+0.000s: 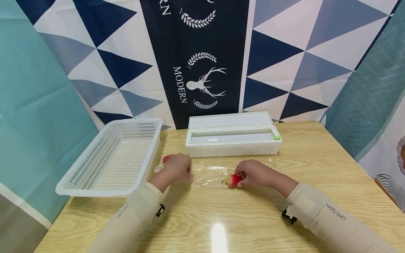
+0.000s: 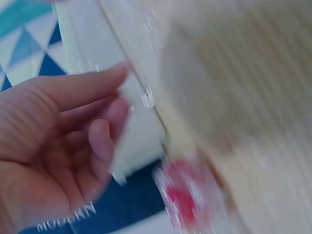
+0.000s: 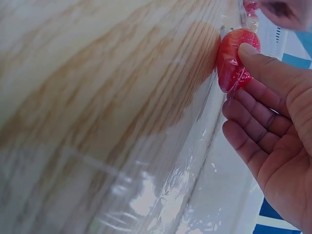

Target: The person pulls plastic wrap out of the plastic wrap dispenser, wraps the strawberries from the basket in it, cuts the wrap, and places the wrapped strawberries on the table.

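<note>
My right hand (image 1: pixel 256 174) holds a small red and yellow fruit (image 1: pixel 233 180) with a thin stem. In the right wrist view its thumb lies on the glossy red fruit (image 3: pixel 236 61), fingers beneath, with clear film clinging to it. A sheet of clear plastic film (image 1: pixel 210 174) lies on the table between the hands. My left hand (image 1: pixel 177 168), blurred, hovers by the film's left end with loosely curled fingers; nothing shows between them in the left wrist view. Beside it sits a red item (image 1: pixel 167 158) in clear film, partly hidden by the hand; its kind cannot be made out.
Behind the film stands a white film dispenser box (image 1: pixel 232 149), lid raised, with a roll inside and a green tab (image 1: pixel 276 137) at its right end. A white perforated basket (image 1: pixel 136 172) stands at the left of the wooden table (image 1: pixel 246 225). Patterned cloth hangs behind.
</note>
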The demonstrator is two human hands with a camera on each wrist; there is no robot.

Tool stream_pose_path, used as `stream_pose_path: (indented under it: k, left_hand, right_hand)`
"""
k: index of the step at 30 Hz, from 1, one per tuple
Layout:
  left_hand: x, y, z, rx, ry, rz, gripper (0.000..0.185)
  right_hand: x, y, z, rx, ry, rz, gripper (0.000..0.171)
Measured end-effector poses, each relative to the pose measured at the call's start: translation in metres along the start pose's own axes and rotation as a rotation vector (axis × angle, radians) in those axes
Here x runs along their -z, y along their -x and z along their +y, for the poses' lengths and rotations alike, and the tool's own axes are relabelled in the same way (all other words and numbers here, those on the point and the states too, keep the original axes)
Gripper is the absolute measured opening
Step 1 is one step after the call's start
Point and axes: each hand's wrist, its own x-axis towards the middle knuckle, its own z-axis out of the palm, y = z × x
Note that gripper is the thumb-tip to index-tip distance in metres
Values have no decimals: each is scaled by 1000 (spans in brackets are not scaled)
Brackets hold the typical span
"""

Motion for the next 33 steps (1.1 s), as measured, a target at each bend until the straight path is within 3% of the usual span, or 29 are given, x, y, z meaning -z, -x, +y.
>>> stream_pose_path:
  k: [2, 5, 7, 10, 13, 16, 24, 27, 33]
  left_hand:
    - [-4, -3, 15, -162, 28, 91, 17]
    - [-17, -10, 40, -358, 80, 127, 12]
    - [-26, -15, 54, -434, 43, 130, 17]
    - [-35, -22, 69, -483, -80, 154, 27]
    - [-39, -27, 77, -488, -168, 174, 31]
    - [-41, -30, 79, -473, -150, 170, 27]
    - [-41, -39, 71, -413, 120, 135, 22]
    - [-41, -44, 67, -369, 207, 105, 21]
    - [-38, -53, 62, -298, 426, -6, 18]
  right_hand:
    - [0, 0, 0, 0, 7, -3, 20]
    - [0, -1, -2, 0, 6, -3, 20]
    - [0, -1, -3, 12, 12, -1, 19]
    - [0, -1, -4, 15, 15, 1, 18]
    - [-1, -1, -5, 24, 22, 3, 16]
    - [-1, 0, -5, 39, 24, 3, 15]
    - [3, 8, -6, -35, -15, 40, 25]
    - [1, 8, -6, -6, -6, 55, 30]
    - [-4, 7, -2, 42, 21, 65, 16]
